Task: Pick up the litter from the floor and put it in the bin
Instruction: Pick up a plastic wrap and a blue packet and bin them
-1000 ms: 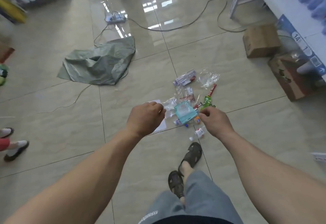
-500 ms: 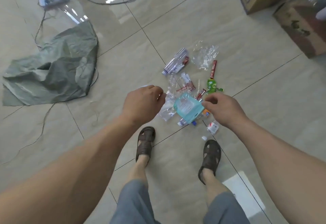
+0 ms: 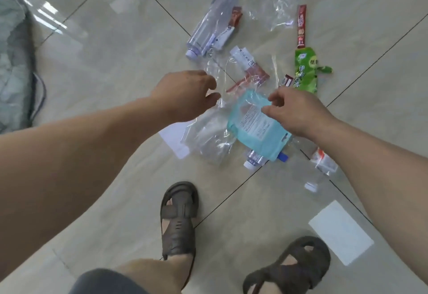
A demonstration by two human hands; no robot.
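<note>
While blue pouch (image 3: 257, 129) lies spout toward sandals, right grip (image 3: 294, 113) pinches clear bag (image 3: 208, 141); left grip (image 3: 187, 95) loosely curled, empty

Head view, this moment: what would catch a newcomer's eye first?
The scatter of litter on the tiled floor: a blue pouch at the centre, a green wrapper further right and a clear bottle beyond. Both hands reach into it: the right hand pinches clear film over the pouch, and the left hand hovers over clear plastic with fingers curled. Two brown sandals stand just short of the pile.
</note>
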